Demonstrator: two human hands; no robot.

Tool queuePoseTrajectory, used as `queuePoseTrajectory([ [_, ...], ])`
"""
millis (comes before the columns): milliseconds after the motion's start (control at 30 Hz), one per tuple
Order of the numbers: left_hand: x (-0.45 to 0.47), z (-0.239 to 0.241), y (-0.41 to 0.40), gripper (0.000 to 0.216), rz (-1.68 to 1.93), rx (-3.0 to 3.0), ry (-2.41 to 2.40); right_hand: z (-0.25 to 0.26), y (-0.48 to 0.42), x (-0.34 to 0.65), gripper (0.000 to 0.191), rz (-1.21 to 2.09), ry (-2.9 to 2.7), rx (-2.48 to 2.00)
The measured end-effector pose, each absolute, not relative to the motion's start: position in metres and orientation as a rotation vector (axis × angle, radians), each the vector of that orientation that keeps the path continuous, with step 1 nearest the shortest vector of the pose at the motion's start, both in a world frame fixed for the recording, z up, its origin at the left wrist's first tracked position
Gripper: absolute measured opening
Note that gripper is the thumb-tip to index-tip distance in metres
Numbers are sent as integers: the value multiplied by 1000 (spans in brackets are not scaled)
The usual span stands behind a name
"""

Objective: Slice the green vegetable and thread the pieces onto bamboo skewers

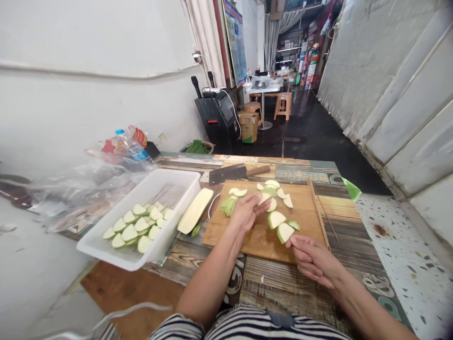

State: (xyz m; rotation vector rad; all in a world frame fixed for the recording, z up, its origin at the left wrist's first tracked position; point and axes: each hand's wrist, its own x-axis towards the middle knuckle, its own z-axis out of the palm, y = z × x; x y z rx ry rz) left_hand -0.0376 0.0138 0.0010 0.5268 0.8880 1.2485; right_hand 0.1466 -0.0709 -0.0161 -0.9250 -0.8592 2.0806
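My left hand [247, 211] is closed over the cutting board [244, 241], pinching a pale zucchini slice at its fingertips. Nearer to me, my right hand [313, 259] grips the end of a skewer, mostly hidden, that carries green-rimmed zucchini slices [285, 232]. Loose zucchini slices [288, 201] lie scattered on the far part of the board, and a fanned stack of slices [227, 206] rests beside my left hand. Bare bamboo skewers [319, 215] lie along the board's right edge.
To the left stands a white plastic tub [87, 244] with skewered slices [130, 233]. Between tub and board lies a halved zucchini [195, 210]. A cleaver [228, 174] rests behind the board. Plastic bags [88, 182] and a bottle [136, 149] crowd the wall side.
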Motion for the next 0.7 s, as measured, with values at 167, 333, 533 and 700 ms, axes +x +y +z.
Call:
queuePoseTrajectory([
  [167,-29,5,11,13,1331,464,750,-15,-73,141,27,2031,-863,-913],
  [333,-22,8,8,12,1355,437,773,-16,-78,140,33,1634,-1271,-1162],
  [533,-17,7,5,11,1389,424,847,-25,-82,141,30,744,-1899,-1372],
  [700,-15,6,6,9,1398,417,864,-24,-79,139,30,896,-1811,-1362],
])
